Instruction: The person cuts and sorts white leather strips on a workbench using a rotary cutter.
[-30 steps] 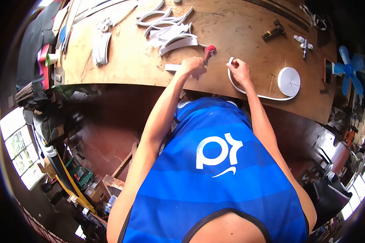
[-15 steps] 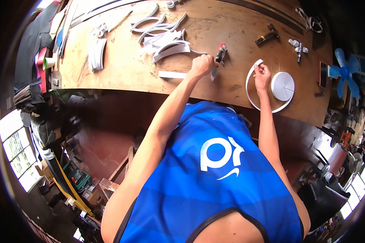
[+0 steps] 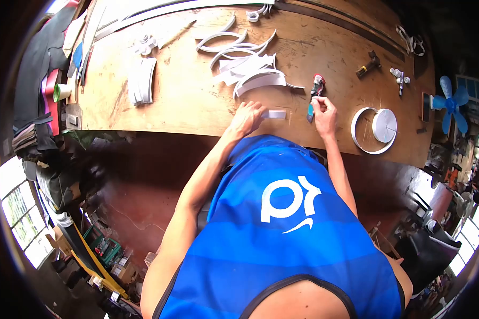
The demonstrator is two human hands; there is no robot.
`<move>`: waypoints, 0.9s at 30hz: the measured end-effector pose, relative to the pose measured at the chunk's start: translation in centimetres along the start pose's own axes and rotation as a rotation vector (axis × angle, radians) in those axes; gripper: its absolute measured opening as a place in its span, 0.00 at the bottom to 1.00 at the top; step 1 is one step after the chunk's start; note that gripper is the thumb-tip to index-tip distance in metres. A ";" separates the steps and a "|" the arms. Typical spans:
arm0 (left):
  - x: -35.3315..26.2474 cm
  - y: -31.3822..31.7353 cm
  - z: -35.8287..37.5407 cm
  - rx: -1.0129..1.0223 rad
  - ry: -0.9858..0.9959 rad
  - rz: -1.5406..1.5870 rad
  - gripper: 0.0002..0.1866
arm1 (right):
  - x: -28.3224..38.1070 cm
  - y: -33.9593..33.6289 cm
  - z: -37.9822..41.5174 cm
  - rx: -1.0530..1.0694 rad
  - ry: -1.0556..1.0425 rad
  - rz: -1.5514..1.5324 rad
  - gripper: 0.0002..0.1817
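Observation:
My left hand [image 3: 247,119] is closed at the table's front edge, its fingers on the left end of a short white strip [image 3: 274,114]. The strip's free end sticks out to the right. My right hand [image 3: 325,116] has its thumb and fingers pinched at a slim tool [image 3: 311,110] with a teal lower part and a red upper end, which overlaps the fingertips. Beyond the left hand lies a loose pile of curved white strips [image 3: 259,80]. Right of my right hand is a roll of white strip [image 3: 384,125], its loose end [image 3: 355,131] curling round in a loop.
A stack of white strips [image 3: 142,81] lies on the left of the wooden table [image 3: 186,109]. At the back right are a dark cylindrical tool [image 3: 368,66] and a small white-and-metal fitting [image 3: 400,80]. A blue fan [image 3: 451,104] stands past the right edge.
My right hand has let go of the roll's loose end and moved left to the teal tool. My left hand has moved left from the tool to the short strip. The view has shifted.

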State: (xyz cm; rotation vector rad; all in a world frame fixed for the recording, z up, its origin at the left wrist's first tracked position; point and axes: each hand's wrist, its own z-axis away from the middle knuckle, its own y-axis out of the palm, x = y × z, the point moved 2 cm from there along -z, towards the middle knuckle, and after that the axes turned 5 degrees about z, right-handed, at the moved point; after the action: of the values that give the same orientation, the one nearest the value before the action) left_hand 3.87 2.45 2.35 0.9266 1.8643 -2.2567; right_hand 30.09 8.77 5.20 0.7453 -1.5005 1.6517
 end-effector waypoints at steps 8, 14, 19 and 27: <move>9.2 -7.7 -3.6 -0.391 -0.229 0.545 0.19 | 4.0 9.2 1.1 0.339 0.358 -0.330 0.13; 10.8 -5.5 -7.4 -0.135 -0.161 0.358 0.18 | 4.3 15.7 -1.3 0.320 0.655 -0.618 0.23; 7.4 -5.9 -7.1 -0.135 -0.122 0.229 0.13 | 3.9 18.0 -1.7 0.272 0.637 -0.636 0.15; 6.1 -4.3 -6.3 -0.165 -0.091 0.022 0.32 | 4.4 16.5 -0.8 0.313 0.663 -0.640 0.19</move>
State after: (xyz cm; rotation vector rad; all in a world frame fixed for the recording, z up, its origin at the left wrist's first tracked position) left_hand -0.40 11.25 2.59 0.8020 1.9545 -2.0581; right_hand 13.94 10.08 -0.12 0.6528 -0.4723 1.4274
